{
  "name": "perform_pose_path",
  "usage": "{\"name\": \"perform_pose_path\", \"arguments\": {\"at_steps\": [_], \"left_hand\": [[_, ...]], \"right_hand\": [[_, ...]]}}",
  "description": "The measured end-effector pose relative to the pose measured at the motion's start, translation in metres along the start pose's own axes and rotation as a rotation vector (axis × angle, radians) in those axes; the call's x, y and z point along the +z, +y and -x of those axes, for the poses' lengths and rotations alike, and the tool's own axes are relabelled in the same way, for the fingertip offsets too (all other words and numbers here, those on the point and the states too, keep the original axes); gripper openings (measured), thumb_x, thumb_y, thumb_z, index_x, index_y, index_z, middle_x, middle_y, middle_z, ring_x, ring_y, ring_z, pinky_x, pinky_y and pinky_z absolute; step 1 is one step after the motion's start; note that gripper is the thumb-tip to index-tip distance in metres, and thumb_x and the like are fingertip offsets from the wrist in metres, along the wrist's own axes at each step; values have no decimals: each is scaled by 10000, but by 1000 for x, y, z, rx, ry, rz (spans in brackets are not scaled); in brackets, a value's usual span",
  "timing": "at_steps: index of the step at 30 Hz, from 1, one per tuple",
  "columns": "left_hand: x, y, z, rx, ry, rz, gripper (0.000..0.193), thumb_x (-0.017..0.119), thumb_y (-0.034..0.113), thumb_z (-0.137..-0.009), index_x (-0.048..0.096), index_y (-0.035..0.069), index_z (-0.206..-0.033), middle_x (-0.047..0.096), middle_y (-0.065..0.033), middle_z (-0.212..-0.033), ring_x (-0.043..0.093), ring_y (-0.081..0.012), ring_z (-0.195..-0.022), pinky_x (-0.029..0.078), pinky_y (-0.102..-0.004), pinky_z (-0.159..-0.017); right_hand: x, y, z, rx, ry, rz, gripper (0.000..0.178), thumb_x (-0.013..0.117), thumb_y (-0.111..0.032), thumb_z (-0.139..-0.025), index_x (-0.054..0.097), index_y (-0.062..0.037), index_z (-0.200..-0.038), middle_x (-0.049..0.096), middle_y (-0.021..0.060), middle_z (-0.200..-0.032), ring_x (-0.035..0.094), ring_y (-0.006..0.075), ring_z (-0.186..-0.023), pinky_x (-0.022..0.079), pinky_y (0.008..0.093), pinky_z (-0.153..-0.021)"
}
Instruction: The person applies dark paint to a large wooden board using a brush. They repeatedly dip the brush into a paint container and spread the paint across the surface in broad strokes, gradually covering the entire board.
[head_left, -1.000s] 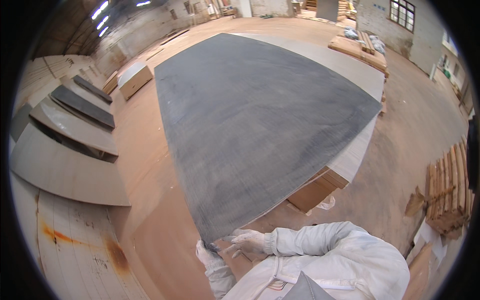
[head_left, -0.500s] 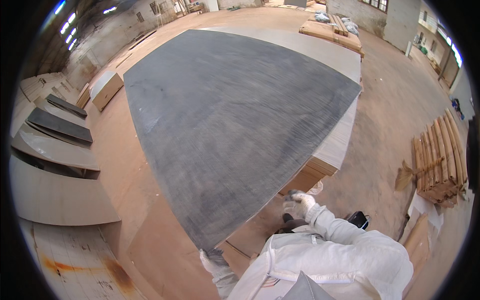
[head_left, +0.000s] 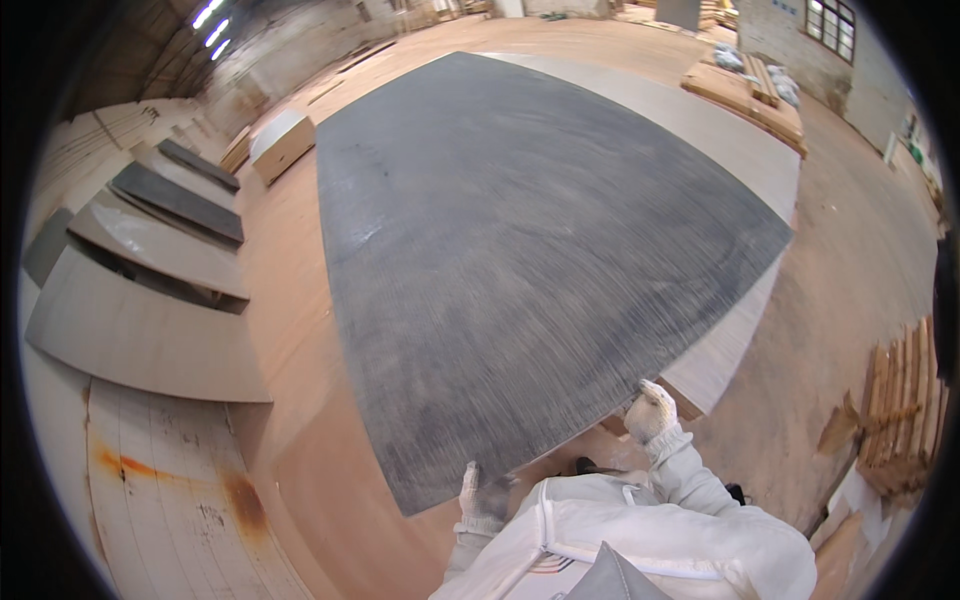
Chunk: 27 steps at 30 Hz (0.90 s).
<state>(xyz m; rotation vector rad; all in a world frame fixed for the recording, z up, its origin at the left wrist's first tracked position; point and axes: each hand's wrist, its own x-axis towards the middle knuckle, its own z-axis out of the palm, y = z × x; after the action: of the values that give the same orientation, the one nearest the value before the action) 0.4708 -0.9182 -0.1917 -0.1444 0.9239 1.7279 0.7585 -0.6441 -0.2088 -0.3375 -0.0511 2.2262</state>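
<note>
A large dark grey panel (head_left: 540, 250) with pale streaks lies across the middle, its near edge close to my body. My left hand (head_left: 484, 500), in a white and grey glove, is closed on that near edge, a little right of the near left corner, with a digit lying on top. Farther right along the same edge, my right hand (head_left: 652, 412), gloved in white, is closed on the panel too. The fingers beneath the sheet are hidden. Under the panel is a stack of pale boards (head_left: 728, 345), sticking out on the right.
On the left, several grey and dark boards (head_left: 150, 325) lean near a rust-stained pale surface (head_left: 190, 480). A wooden box-like stack (head_left: 283, 150) stands behind them. Far right are a timber pallet load (head_left: 745, 95) and bundled wooden slats (head_left: 905, 410).
My right hand has come from beside my body onto the panel's near edge. My left hand has shifted right from the near corner along that edge. The view has turned.
</note>
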Motion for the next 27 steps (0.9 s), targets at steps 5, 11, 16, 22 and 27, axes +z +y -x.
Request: {"name": "perform_pose_path", "arguments": {"at_steps": [5,11,16,22,27], "left_hand": [[9,-6,8,182,179,-45,594,709,516,-1026,648,86,-1432,699,-153,-1402,656,-369,-1205,511,-557,-1050],[-3,-6,-3,142,160,117,445,767,273,-1041,689,-12,-1373,732,-169,-1363,754,-303,-1130,630,-415,-963],[29,27,32,387,223,-336,493,787,99,-969,652,45,-1440,758,-236,-1262,794,-353,-1056,667,-420,-856],[-33,115,30,880,374,-870,347,729,27,-991,723,45,-1338,784,-211,-1199,784,-343,-1075,656,-431,-908],[-77,255,19,666,334,183,311,716,216,-1005,737,-5,-1223,773,-158,-1229,722,-338,-1151,549,-471,-1107]], "right_hand": [[20,-9,-16,-15,-6,35,359,613,-216,-1051,653,-1,-1336,718,191,-1341,649,400,-1322,499,541,-1196],[-82,-45,-28,-132,102,304,294,624,-233,-1057,650,-20,-1259,724,129,-1277,670,263,-1208,518,411,-1108],[-73,-48,-24,-117,-140,498,308,594,-230,-1093,609,-47,-1340,690,113,-1259,678,207,-1148,576,387,-1012],[99,76,6,46,-94,555,461,655,-278,-1045,557,-4,-1402,666,208,-1341,672,319,-1183,559,470,-1066],[138,187,-9,521,55,399,659,819,-325,-869,599,70,-1349,496,344,-1570,514,534,-1420,467,663,-1183]]}}
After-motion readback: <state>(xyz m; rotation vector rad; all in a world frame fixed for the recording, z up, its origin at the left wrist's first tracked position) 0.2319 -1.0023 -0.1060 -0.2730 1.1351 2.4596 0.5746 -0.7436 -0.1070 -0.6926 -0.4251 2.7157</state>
